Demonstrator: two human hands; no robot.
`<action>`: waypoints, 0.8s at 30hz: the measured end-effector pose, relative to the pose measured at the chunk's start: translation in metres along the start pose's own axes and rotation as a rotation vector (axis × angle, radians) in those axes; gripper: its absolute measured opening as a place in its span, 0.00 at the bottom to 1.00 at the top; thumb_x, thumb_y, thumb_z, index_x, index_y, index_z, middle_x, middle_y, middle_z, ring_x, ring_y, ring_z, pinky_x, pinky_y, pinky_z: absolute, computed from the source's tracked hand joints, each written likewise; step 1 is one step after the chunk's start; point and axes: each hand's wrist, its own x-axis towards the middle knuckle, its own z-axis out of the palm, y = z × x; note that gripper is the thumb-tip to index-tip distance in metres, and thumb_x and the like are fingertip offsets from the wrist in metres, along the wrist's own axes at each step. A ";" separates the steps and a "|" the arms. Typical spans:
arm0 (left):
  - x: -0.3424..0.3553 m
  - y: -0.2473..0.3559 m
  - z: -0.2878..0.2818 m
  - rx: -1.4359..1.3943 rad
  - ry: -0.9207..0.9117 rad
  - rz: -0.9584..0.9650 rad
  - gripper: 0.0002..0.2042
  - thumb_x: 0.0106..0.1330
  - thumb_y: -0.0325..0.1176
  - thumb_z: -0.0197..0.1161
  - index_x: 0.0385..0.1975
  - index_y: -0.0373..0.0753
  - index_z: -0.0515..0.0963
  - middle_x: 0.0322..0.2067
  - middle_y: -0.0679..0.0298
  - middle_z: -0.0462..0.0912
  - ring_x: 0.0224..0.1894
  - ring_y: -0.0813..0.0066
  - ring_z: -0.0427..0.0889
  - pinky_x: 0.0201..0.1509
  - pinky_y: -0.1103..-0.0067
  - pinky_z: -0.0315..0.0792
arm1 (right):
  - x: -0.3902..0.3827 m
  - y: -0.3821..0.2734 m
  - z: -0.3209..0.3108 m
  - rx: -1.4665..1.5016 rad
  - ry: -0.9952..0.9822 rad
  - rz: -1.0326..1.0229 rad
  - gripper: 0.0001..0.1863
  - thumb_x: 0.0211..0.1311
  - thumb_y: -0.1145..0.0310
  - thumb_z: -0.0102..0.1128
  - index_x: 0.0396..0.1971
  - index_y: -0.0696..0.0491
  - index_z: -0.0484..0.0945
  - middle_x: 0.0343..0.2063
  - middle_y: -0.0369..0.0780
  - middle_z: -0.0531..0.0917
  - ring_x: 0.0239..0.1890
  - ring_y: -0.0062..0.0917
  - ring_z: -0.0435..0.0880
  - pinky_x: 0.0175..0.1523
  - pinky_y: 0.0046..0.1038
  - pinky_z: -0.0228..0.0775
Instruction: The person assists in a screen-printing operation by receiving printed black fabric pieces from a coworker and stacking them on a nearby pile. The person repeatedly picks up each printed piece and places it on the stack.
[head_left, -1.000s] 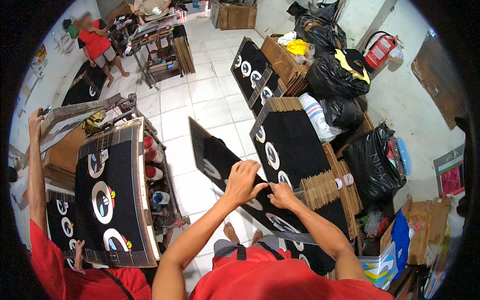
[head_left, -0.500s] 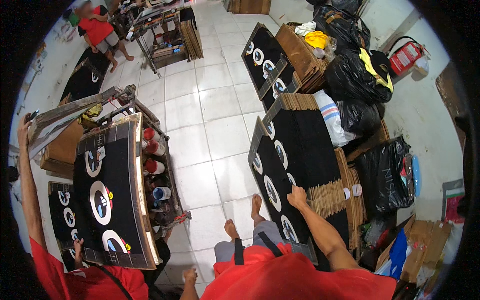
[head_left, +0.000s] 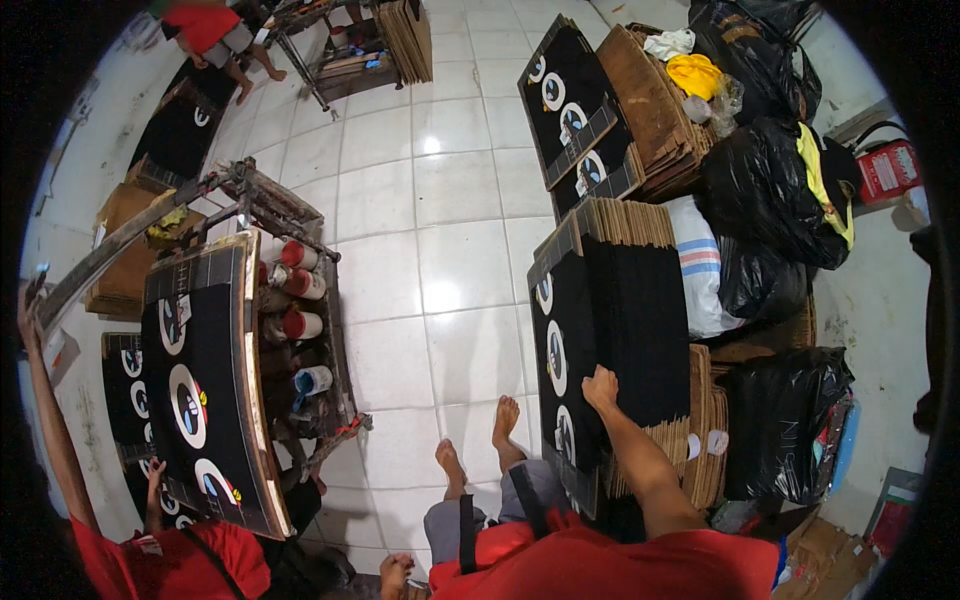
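My right hand (head_left: pixel 600 388) is closed at the top edge of a board covered in black cloth (head_left: pixel 572 330), with white round cartoon-eye prints along its face. This board stands at the front of a long upright stack of similar boards (head_left: pixel 640 310) to my right. The hand's underside is hidden, but its fingers curl over the board's edge. Low beside my left thigh hangs my left hand (head_left: pixel 395 573), its fingers curled; no object shows in it. My bare feet (head_left: pixel 506 420) are on the floor beside the stack.
At left, a co-worker in red holds a raised wooden frame (head_left: pixel 130 235) over a printed black board (head_left: pixel 190 390). A metal rack with paint pots (head_left: pixel 302 284) borders the white tiles. Black bags (head_left: pixel 760 190), brown boards (head_left: pixel 650 100) and a fire extinguisher (head_left: pixel 888 170) line the right.
The tilted front board has come closer against the stack, with my right hand still at its edge. My view has shifted. The co-worker's frame stands more steeply.
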 end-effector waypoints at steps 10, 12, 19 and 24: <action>-0.016 -0.040 -0.041 -0.126 0.198 -0.056 0.07 0.59 0.36 0.61 0.28 0.39 0.77 0.22 0.65 0.80 0.25 0.75 0.78 0.25 0.77 0.70 | 0.090 -0.001 0.021 -0.034 -0.089 0.102 0.15 0.48 0.73 0.53 0.37 0.63 0.77 0.39 0.56 0.79 0.46 0.49 0.77 0.54 0.41 0.68; -0.015 -0.036 -0.038 -0.118 0.200 -0.066 0.07 0.59 0.36 0.61 0.29 0.40 0.77 0.22 0.65 0.80 0.25 0.75 0.78 0.25 0.77 0.70 | 0.097 0.003 0.027 -0.051 -0.075 0.112 0.14 0.48 0.73 0.53 0.36 0.63 0.77 0.39 0.55 0.79 0.45 0.48 0.78 0.53 0.41 0.69; -0.004 -0.016 -0.034 -0.095 0.184 -0.054 0.07 0.58 0.35 0.60 0.31 0.40 0.77 0.24 0.64 0.80 0.25 0.74 0.77 0.25 0.77 0.70 | 0.103 0.015 0.039 -0.121 -0.014 0.125 0.12 0.47 0.71 0.58 0.33 0.59 0.78 0.36 0.50 0.81 0.42 0.43 0.80 0.49 0.39 0.71; 0.006 -0.006 -0.046 -0.080 0.180 -0.034 0.08 0.58 0.35 0.60 0.33 0.41 0.77 0.25 0.64 0.80 0.25 0.74 0.77 0.24 0.76 0.70 | 0.105 0.013 0.041 -0.131 -0.016 0.143 0.12 0.48 0.71 0.58 0.34 0.59 0.78 0.37 0.50 0.81 0.42 0.42 0.80 0.49 0.38 0.72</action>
